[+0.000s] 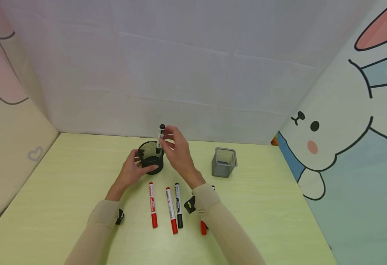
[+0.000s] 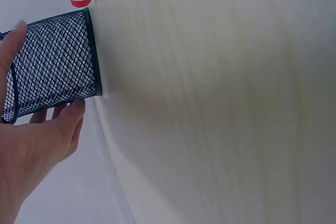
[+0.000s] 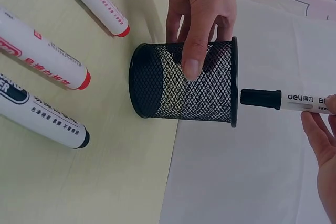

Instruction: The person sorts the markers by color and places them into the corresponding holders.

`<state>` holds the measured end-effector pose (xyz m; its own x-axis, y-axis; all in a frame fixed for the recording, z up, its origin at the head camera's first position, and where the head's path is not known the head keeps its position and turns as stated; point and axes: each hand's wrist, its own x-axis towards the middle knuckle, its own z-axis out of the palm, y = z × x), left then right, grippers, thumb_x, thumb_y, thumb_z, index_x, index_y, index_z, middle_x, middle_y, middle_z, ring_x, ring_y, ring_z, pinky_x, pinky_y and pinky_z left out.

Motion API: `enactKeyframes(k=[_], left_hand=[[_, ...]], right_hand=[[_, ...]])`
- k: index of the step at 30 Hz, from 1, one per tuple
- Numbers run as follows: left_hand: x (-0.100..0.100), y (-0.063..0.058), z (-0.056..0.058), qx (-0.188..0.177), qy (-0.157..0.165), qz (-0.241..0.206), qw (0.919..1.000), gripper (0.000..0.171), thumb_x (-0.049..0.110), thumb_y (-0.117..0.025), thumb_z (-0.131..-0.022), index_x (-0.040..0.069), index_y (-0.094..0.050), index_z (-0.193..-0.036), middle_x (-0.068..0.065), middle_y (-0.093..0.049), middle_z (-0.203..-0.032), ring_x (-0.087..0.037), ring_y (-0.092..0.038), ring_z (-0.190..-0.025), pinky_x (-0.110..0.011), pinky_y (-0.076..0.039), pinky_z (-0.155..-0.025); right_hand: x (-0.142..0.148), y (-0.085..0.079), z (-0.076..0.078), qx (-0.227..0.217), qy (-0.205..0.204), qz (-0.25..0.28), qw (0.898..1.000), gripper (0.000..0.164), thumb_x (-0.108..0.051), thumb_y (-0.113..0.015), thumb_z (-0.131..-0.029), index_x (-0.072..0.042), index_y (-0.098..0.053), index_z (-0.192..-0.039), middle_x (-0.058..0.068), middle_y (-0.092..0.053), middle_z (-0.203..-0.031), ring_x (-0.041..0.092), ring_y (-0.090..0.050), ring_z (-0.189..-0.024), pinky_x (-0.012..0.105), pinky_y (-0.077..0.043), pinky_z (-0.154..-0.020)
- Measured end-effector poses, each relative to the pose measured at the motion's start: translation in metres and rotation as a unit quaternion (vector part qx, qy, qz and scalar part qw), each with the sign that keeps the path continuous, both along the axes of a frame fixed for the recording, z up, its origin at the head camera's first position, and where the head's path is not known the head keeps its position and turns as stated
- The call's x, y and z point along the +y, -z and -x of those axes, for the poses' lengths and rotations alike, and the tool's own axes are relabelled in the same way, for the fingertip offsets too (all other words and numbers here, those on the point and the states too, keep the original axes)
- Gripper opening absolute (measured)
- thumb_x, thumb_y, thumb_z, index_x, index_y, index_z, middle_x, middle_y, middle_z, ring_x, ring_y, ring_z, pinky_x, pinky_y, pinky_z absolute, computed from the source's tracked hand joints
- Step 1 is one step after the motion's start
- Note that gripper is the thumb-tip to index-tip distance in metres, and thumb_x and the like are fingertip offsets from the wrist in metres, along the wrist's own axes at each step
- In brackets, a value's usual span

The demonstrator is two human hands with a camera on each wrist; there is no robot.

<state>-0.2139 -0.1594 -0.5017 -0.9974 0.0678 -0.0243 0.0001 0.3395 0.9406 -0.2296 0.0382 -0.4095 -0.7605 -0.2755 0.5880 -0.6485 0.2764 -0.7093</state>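
My left hand (image 1: 130, 172) grips a round black mesh pen cup (image 1: 155, 162) at the back of the table, thumb on its near side and fingers behind. The cup stands upright. Between thumb and fingertips, my right hand (image 1: 180, 154) pinches a black whiteboard marker (image 1: 161, 134) with a white barrel. It is held nearly upright over the cup's mouth. In the right wrist view, the marker's black cap (image 3: 261, 99) points at the cup's rim (image 3: 234, 82), a small gap apart. The left wrist view shows the cup's mesh side (image 2: 55, 61) close up.
In front of the cup lie a red marker (image 1: 153, 206), another red marker (image 1: 171, 210) and a black marker (image 1: 179, 206). My right forearm partly hides a further red marker (image 1: 203, 228) and a dark one. A square grey mesh cup (image 1: 223, 170) stands to the right.
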Motion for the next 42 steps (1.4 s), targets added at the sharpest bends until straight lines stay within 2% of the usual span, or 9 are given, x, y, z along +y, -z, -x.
enactKeyframes(k=[8, 14, 25, 34, 42], left_hand=[[0.000, 0.002, 0.000, 0.009, 0.006, -0.011, 0.9999, 0.089, 0.031, -0.086, -0.086, -0.001, -0.031, -0.148, -0.024, -0.039, -0.150, -0.044, -0.038, -0.142, -0.056, -0.034, -0.118], [-0.002, 0.002, 0.000, 0.017, 0.009, -0.014, 0.9997, 0.087, 0.026, -0.085, -0.087, -0.002, -0.030, -0.148, -0.026, -0.038, -0.150, -0.044, -0.039, -0.141, -0.056, -0.035, -0.118], [-0.001, 0.001, 0.001, 0.025, 0.017, -0.011, 0.9995, 0.082, 0.021, -0.082, -0.090, -0.003, -0.029, -0.148, -0.025, -0.036, -0.151, -0.045, -0.038, -0.141, -0.056, -0.036, -0.117], [0.001, -0.001, -0.002, 0.029, 0.018, -0.022, 0.9992, 0.080, 0.018, -0.082, -0.090, -0.004, -0.031, -0.146, -0.026, -0.037, -0.149, -0.045, -0.039, -0.140, -0.057, -0.035, -0.117], [0.000, 0.000, -0.002, 0.034, 0.020, -0.021, 0.9990, 0.076, 0.016, -0.081, -0.090, -0.002, -0.032, -0.145, -0.025, -0.038, -0.148, -0.044, -0.040, -0.139, -0.057, -0.036, -0.117]], right_hand=[[-0.008, 0.005, -0.002, -0.003, -0.020, -0.061, 0.998, 0.035, -0.004, -0.062, -0.102, 0.000, -0.051, -0.135, 0.014, -0.060, -0.124, 0.024, -0.066, -0.114, 0.022, -0.054, -0.096], [-0.016, 0.010, 0.000, 0.011, -0.039, -0.102, 0.994, 0.036, -0.002, -0.062, -0.102, 0.002, -0.050, -0.135, 0.015, -0.059, -0.126, 0.024, -0.065, -0.114, 0.020, -0.054, -0.096], [-0.019, 0.023, 0.005, 0.035, -0.049, -0.215, 0.975, 0.037, -0.005, -0.059, -0.104, -0.002, -0.050, -0.140, 0.012, -0.059, -0.129, 0.021, -0.064, -0.113, 0.023, -0.054, -0.096], [-0.020, 0.029, 0.006, 0.015, -0.052, -0.263, 0.963, 0.034, -0.007, -0.056, -0.106, -0.007, -0.050, -0.139, 0.008, -0.058, -0.133, 0.019, -0.064, -0.116, 0.022, -0.052, -0.100], [-0.023, 0.026, 0.006, 0.011, -0.060, -0.301, 0.952, 0.035, -0.006, -0.058, -0.105, -0.006, -0.052, -0.139, 0.009, -0.058, -0.138, 0.019, -0.063, -0.121, 0.023, -0.050, -0.104]])
